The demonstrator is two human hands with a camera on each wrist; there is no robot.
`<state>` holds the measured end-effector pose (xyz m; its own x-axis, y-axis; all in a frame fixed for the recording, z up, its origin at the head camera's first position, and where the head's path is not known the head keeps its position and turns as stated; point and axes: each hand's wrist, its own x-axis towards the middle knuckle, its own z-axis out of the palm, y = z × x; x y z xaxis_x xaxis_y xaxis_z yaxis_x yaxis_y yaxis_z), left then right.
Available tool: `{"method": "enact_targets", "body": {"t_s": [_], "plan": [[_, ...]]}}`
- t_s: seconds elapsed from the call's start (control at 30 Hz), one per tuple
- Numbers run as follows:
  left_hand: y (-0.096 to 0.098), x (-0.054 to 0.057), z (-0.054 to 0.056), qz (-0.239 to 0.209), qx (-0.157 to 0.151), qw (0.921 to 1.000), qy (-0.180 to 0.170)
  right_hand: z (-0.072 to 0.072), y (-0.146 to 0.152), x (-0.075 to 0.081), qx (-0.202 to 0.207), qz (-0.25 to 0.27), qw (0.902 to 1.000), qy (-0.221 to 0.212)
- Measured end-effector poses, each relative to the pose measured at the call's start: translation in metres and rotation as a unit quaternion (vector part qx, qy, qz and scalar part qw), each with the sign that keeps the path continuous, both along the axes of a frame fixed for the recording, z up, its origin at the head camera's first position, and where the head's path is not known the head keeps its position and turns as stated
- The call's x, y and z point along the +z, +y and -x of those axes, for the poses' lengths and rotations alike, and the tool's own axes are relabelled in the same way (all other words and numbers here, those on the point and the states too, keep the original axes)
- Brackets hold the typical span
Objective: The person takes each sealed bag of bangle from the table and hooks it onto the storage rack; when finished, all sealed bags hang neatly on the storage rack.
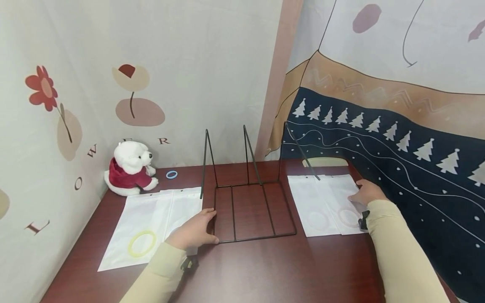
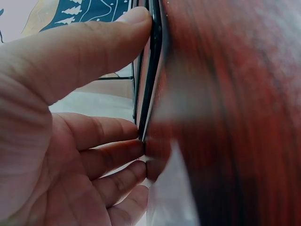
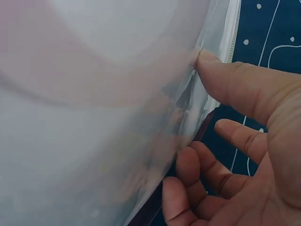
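Observation:
My left hand (image 1: 195, 229) is at the near left corner of a black wire rack (image 1: 233, 212). In the left wrist view its thumb (image 2: 136, 16) lies against the rack's wire, and the fingertips meet the wire farther along. The rack stands on the table with upright bent wires at its back. On the right, my right hand (image 1: 368, 192) touches the outer edge of a white translucent bag (image 1: 342, 189) that shows a faint pink ring. Its thumb (image 3: 211, 66) presses that edge in the right wrist view, with the other fingertips spaced along it.
Beside that bag lies another white bag (image 1: 305, 195). More white bags (image 1: 147, 208) lie left of the rack, one showing a yellow ring (image 1: 142, 243). Behind them are a white plush bear (image 1: 132, 168) in red, a blue ring (image 1: 171, 174) and a pale green flat object (image 1: 326, 162).

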<state>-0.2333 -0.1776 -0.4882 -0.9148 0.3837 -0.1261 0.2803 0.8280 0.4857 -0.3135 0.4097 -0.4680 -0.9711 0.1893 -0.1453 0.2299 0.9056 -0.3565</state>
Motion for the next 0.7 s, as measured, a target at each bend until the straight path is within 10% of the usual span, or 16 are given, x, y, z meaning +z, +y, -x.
{"method": "enact_targets", "body": {"t_s": [0.7], "plan": [[-0.0011, 0.0012, -0.0016, -0.003, -0.002, 1.0, 0.003, 0.0015, -0.0006, 0.0029, -0.016, 0.026, 0.9989, -0.035]]}}
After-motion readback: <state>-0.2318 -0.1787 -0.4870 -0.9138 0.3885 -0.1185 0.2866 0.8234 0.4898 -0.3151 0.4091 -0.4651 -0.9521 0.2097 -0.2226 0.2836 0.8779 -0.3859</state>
